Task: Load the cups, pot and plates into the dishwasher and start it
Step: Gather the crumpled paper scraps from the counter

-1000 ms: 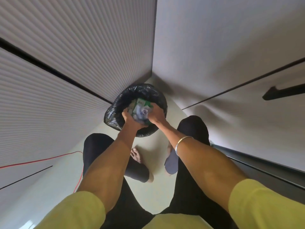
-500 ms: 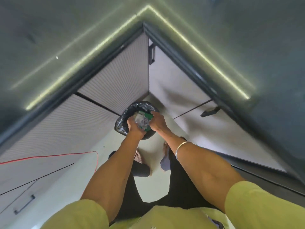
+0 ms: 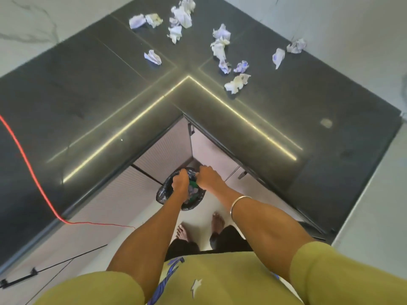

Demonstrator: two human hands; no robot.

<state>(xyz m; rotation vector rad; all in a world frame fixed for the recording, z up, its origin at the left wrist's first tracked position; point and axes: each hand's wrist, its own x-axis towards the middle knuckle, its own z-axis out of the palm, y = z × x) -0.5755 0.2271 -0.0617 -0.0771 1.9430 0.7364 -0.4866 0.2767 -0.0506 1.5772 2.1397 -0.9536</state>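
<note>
Hands [image 3: 193, 180] now higher; countertop [image 3: 88, 95] newly visible.

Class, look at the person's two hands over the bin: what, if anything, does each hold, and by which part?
Both the left hand and right hand seem to grip the bin bag at its rim; the exact hold is hidden.

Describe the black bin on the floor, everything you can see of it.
The bin is round, lined with a shiny, crinkled black plastic bag folded over its rim. It stands on the pale floor in the inner corner of the cabinets, below the dark countertop. Green and whitish rubbish fills the top. The left hand and the right hand are over its mouth, hiding much of it; their exact grip is unclear.
</note>
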